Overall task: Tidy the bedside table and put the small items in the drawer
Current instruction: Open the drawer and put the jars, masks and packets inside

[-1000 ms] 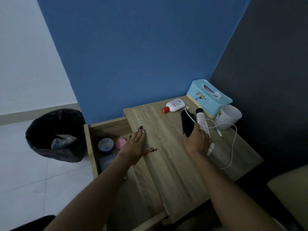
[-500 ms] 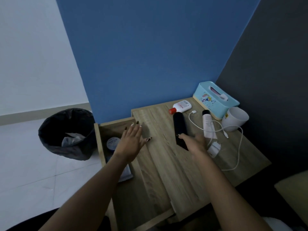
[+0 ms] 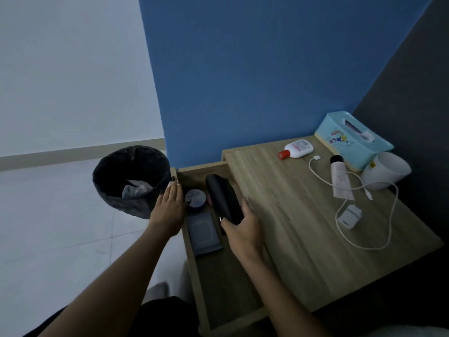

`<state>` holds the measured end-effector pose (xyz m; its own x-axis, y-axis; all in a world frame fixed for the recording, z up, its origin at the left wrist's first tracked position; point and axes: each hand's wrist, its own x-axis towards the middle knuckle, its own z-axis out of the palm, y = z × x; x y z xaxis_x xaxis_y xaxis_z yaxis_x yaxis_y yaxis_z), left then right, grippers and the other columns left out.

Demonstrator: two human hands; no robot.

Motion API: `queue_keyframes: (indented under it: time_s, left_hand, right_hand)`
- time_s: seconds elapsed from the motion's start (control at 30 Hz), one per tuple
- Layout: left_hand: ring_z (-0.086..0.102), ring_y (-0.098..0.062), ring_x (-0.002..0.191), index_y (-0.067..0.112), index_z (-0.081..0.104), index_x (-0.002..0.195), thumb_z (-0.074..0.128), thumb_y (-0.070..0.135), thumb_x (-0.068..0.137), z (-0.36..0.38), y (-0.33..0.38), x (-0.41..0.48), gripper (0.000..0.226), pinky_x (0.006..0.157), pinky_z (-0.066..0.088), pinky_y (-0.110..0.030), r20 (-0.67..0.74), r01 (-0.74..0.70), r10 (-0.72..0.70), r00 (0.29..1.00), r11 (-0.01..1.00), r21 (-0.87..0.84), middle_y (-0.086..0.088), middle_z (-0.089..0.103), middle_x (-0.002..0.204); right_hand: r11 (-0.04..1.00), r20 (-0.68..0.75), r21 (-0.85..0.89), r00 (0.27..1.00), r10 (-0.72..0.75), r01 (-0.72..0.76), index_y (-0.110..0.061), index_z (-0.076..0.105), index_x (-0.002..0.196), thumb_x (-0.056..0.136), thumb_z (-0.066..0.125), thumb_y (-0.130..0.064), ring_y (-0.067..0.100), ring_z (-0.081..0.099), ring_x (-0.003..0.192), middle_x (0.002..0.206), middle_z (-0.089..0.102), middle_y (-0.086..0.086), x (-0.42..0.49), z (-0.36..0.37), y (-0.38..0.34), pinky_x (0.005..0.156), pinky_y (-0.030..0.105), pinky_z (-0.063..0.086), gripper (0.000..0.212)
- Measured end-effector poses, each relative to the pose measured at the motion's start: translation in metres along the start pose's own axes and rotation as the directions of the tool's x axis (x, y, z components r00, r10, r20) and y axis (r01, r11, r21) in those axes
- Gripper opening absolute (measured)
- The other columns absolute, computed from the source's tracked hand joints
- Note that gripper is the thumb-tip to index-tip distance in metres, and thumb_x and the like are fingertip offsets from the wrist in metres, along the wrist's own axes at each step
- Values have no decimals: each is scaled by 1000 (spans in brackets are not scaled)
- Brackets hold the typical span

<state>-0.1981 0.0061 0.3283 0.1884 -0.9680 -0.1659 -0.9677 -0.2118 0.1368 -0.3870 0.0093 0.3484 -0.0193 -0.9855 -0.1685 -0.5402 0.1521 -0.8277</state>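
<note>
Over the open wooden drawer at the left of the light-wood bedside table, the right hand grips the near end of a matte black oblong case. The thumb lies on the case's left edge and the fingers curl round its right side. That end is hidden in the palm, and whether the far end touches the drawer floor cannot be told. The left hand lies by the drawer's left wall with its fingers straight and close together, holding nothing. Their tips are at the wall's top edge, though actual contact is hard to make out in the dim light.

Inside the drawer, left of the case:
- a round blue-lidded jar, its label unreadable
- a small pink object, mostly covered by the case
- a flat dark rectangular packet, nearer the viewer

The drawer's near end is in shadow and partly covered by the right forearm.

On the table top:
- a squat white bottle with a red cap, lying on its side near the blue wall
- a white tube with a black cap, lying flat and crossed by a white cable
- the white charger block of that cable, near the tube's crimped end
- a light-blue tissue box with a cartoon print, in the back corner
- a white cup, just beside the box

Left of the drawer, on the pale tiled floor, stands a round waste bin lined with a black bag. It holds pale crumpled matter that cannot be identified.
</note>
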Motion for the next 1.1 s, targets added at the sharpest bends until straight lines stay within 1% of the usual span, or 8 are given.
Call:
queue_keyframes:
  time_s: [0.07, 0.2, 0.43, 0.67, 0.77, 0.9, 1.0, 1.1]
  left_hand:
    - [-9, -27, 149, 1, -8, 149, 29, 13, 99, 2, -3, 0, 64, 121, 6, -41, -6, -9, 9, 1000, 1000, -20, -16, -10, 160]
    - [-10, -26, 149, 2, -8, 149, 28, 15, 100, 5, -8, 2, 63, 122, 7, -41, 2, -18, 18, 1000, 998, -56, -15, -11, 160]
    - [-7, -24, 149, 3, -8, 150, 31, 15, 100, 8, -12, -2, 65, 121, 7, -38, -9, -2, 1, 1000, 993, -116, -14, -12, 160]
    - [-6, -24, 149, 4, -8, 150, 28, 24, 102, 11, -18, -3, 64, 122, 7, -38, -15, 6, -8, 1000, 989, -147, -13, -11, 160]
    - [-6, -25, 149, 4, -8, 150, 30, 25, 101, 12, -19, -3, 65, 122, 8, -39, -22, 2, -5, 1000, 991, -133, -13, -10, 160]
    - [-6, -25, 149, 4, -8, 150, 28, 25, 101, 15, -21, -5, 64, 122, 9, -39, -17, 7, -9, 1000, 992, -128, -13, -9, 160]
    - [-6, -25, 149, 4, -8, 150, 29, 24, 101, 16, -22, -5, 64, 121, 9, -38, -20, 13, -16, 1000, 991, -135, -13, -10, 160]
    - [-6, -25, 149, 3, -9, 150, 34, 19, 100, 13, -20, -6, 67, 120, 14, -37, -12, 6, -8, 1000, 988, -157, -13, -12, 160]
  right_hand:
    - [994, -10, -104, 1000, -19, 18, -23, 28, 147, 79, 71, -25, 23, 48, 127, 137, 51, 4, -4, 15, 8, 99, 35, 47, 81]
    - [969, -34, -242, 999, 39, -46, -25, 26, 148, 82, 69, -22, 29, 45, 125, 134, 54, 10, -6, 35, 33, 99, 37, 43, 79]
    - [921, -50, -371, 993, 109, -120, -24, 32, 146, 85, 65, -15, 34, 37, 132, 139, 49, 16, 6, 62, 78, 104, 43, 41, 71]
    - [834, 45, -551, 996, 71, -35, -26, 27, 147, 90, 58, -13, 33, 44, 127, 139, 50, 15, 19, 84, 103, 105, 42, 39, 67]
    - [800, 84, -600, 994, 66, -3, -26, 21, 149, 91, 57, -20, 34, 39, 131, 145, 41, 15, 19, 88, 105, 108, 42, 33, 68]
    - [789, 140, -615, 985, 103, 4, -23, 15, 151, 94, 47, -40, 34, 23, 141, 158, 18, 11, 4, 85, 86, 112, 46, 27, 67]
    - [846, 163, -502, 980, -113, 181, -15, 35, 144, 96, 43, -36, 24, 32, 139, 154, 31, 6, -2, 64, 52, 113, 38, 30, 52]
    - [837, 128, -387, 922, -366, 387, -8, 51, 133, 98, 41, -22, 18, 42, 134, 143, 48, 5, 4, 20, 22, 111, 29, 29, 40]
